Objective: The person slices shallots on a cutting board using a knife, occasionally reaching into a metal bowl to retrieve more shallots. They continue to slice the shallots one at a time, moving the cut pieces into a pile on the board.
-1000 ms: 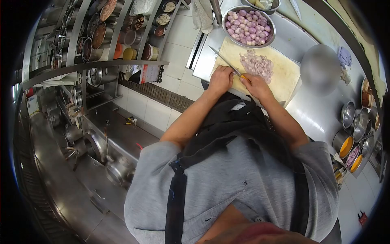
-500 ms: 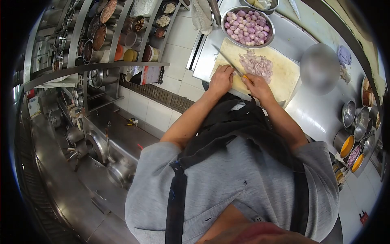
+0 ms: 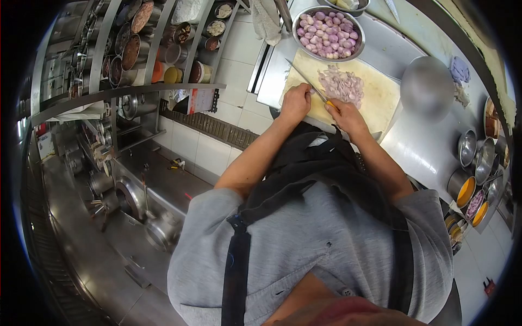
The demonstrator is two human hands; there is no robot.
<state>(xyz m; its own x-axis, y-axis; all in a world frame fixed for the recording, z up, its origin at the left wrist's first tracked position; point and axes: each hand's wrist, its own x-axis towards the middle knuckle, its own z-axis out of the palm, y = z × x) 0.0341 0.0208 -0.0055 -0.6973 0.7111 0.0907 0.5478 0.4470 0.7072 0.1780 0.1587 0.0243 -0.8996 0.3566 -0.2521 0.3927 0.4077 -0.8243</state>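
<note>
My right hand (image 3: 346,115) is closed around the yellow handle of a kitchen knife (image 3: 305,79). Its long blade points up and left over the pale cutting board (image 3: 380,87). My left hand (image 3: 296,103) is on the near left part of the board, just left of the blade, fingers curled together; whatever lies under the fingertips is too small and hidden to name. Beyond the knife lies a pile of sliced shallots (image 3: 342,86). At the board's far edge stands a steel bowl (image 3: 363,46) of whole peeled shallots (image 3: 327,35).
A blurred round steel bowl (image 3: 427,89) sits right of the board, with a bluish cloth (image 3: 460,71) behind it. Metal bowls and a pot of orange liquid (image 3: 465,193) stand far right. Shelving with food containers (image 3: 130,51) is at left; a towel (image 3: 264,22) hangs beside the counter.
My left hand has drawn slightly away from the knife and turned, its fingers lifting off the blade's side. My right hand keeps hold of the knife, which has barely moved.
</note>
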